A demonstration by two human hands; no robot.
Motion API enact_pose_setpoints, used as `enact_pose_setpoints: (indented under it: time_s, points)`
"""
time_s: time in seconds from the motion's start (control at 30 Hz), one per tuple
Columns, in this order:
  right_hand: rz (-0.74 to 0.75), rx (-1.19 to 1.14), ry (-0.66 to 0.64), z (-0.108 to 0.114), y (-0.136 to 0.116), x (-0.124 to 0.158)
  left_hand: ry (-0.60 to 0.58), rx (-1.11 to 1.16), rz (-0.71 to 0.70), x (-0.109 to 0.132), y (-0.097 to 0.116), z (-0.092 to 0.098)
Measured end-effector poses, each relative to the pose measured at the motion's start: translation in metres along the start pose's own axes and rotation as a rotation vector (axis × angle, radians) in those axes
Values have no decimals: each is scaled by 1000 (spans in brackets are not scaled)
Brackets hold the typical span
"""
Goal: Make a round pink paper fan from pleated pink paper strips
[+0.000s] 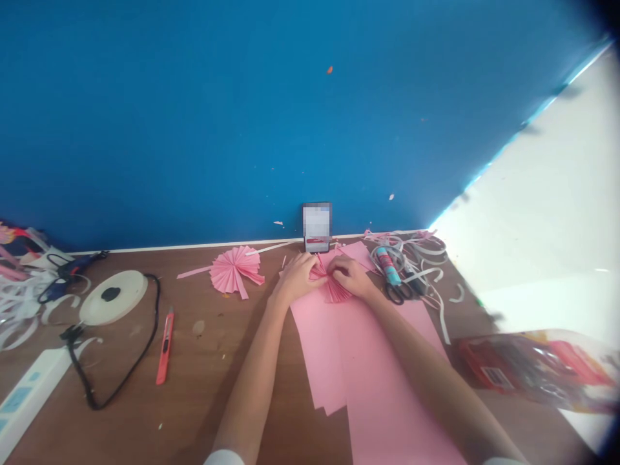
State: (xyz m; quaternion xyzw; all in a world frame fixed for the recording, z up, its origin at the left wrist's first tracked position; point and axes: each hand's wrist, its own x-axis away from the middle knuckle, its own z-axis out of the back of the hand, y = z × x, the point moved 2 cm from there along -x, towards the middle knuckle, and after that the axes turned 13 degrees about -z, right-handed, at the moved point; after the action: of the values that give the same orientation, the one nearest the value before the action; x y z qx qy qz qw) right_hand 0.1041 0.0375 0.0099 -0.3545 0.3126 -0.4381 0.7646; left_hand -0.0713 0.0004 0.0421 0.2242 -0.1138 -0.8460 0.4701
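Both my hands meet over the pink paper sheets (368,368) on the brown table. Between them is a pleated pink paper fan (338,292), its folds spreading toward me from a pinched middle. My left hand (301,279) is closed on its left side, thumb pointing inward. From the right, my right hand (349,274) pinches the fan near its centre with bent fingers. Left of my hands lies another pleated paper fan (230,268), opened almost into a full rosette, with a pink strip sticking out to its left.
A phone (317,227) leans on the blue wall. Scissors (398,292), a glue stick (388,265) and paper strips lie at right, near a plastic package (537,368). Leftward are a red cutter (165,345), a white round device (116,297) and a power strip (33,394).
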Motion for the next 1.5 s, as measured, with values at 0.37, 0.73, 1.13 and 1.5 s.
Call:
enact_pose_setpoints:
  time_s: [0.37, 0.73, 1.13, 1.5]
  points:
    - [-11, 12, 28, -3, 7, -2, -61, 89, -100, -3, -4, -8]
    - [-67, 39, 181, -5, 15, -4, -91, 58, 95, 5, -16, 0]
    - [-62, 95, 193, -7, 16, -3, -109, 139, 88, 13, -40, 7]
    - [-15, 46, 94, -5, 15, -2, -387, 323, 187, 29, -52, 26]
